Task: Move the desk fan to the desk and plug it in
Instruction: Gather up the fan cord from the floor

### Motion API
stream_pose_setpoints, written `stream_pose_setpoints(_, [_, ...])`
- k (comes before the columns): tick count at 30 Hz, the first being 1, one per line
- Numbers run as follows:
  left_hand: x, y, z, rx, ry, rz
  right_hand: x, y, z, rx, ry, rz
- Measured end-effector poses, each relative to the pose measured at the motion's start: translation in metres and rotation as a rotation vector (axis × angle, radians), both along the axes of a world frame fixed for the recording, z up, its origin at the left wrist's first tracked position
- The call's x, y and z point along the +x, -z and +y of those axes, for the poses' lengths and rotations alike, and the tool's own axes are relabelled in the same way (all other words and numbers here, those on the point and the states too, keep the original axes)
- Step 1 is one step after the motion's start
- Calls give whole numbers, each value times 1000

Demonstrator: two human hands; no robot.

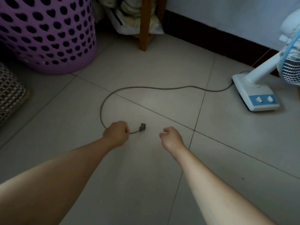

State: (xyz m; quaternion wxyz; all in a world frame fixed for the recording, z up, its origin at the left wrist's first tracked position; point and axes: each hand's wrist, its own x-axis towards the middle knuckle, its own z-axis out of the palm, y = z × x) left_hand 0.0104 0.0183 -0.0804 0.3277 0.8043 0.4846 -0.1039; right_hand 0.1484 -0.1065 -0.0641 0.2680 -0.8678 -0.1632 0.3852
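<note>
Left hand (116, 133) grips cord (103, 103) near plug (142, 127); right hand (170, 140) seemingly empty.

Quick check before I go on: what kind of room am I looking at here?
Probably a room in a home, maybe a bedroom or utility corner: tiled floor, a purple laundry basket, a wooden furniture leg, and the desk fan standing by the wall.

Fan (259, 88) on floor (146, 184) at right, basket (47, 34) far left, cord (146, 89) between.

left hand (116, 133) grips cord (146, 88) near plug (142, 127); right hand (170, 139) idle.
</note>
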Motion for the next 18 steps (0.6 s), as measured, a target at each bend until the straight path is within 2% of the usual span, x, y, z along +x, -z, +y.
stream_pose_setpoints(5, [39, -40, -7, -140, -108, -301, 16, -33, 19, 102, 336, 135])
stream_pose_setpoints(9, [71, -65, -17, -202, -27, -434, 33, -60, 25, 184, 514, 307])
stream_pose_setpoints(12, [89, -76, -20, -159, 42, -443, 52, -73, 24, 319, 650, 327])
stream_pose_setpoints(15, [93, -76, -12, -63, 110, -341, 83, -86, 11, 447, 805, 332])
stream_pose_setpoints(18, [91, -75, 6, 71, 64, -245, 126, -94, -14, 618, 1009, 392])
